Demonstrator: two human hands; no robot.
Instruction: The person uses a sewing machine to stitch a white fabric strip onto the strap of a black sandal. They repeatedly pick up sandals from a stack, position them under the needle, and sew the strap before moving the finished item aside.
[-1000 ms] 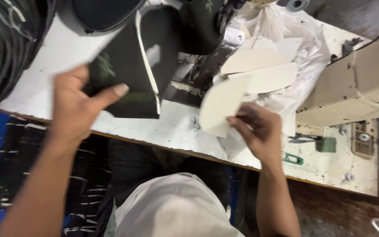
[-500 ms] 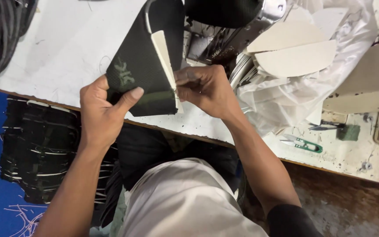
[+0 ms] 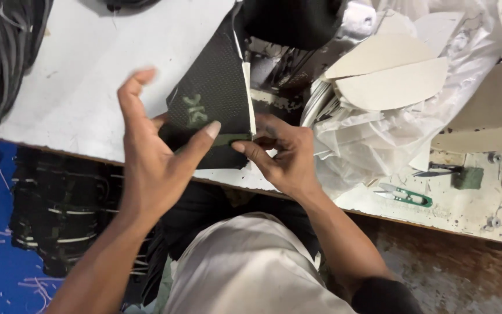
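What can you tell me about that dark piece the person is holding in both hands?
The dark piece is a flat, roughly triangular cut of black textured material with a pale edge strip down its right side and a faded greenish mark. It lies tilted over the white table's edge. The left hand pinches its lower part, thumb on top; the right hand grips its lower right corner.

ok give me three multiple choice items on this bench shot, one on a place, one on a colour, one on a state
1. Where do the green snips lie?
A. on the table, right of the plastic bag
B. on the blue floor
C. in the left hand

2. What colour is the textured panel?
A. white
B. black
C. red

3. How is the panel held?
A. lying untouched
B. left hand alone
C. both hands, the right hand pinching its lower edge

Answers: 1 A, they rest on the tabletop past the bag; 2 B, its weave is black; 3 C, both thumbs press it.
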